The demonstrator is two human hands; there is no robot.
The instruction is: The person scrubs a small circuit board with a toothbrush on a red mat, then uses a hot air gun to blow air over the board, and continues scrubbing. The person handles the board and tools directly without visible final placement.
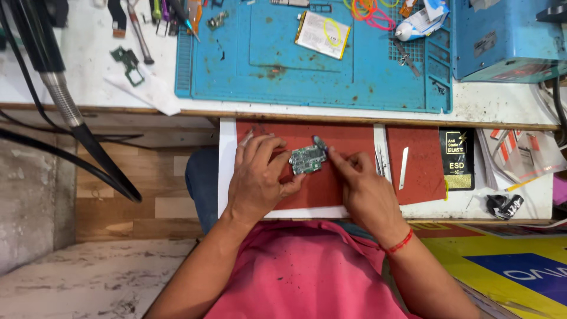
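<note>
Bright, even daylight-like light from above, colours saturated, no harsh shadows; only soft ones under the hands on the red mat point(354, 147) and below the bench edge. Mild glare on the white bench top point(88, 53) and on the clear bags point(531, 153) at right. Wide-angle lens bends the bench edge and stretches the corners; centre is sharp, the black hose point(65, 112) at left and frame edges go slightly soft.
</note>
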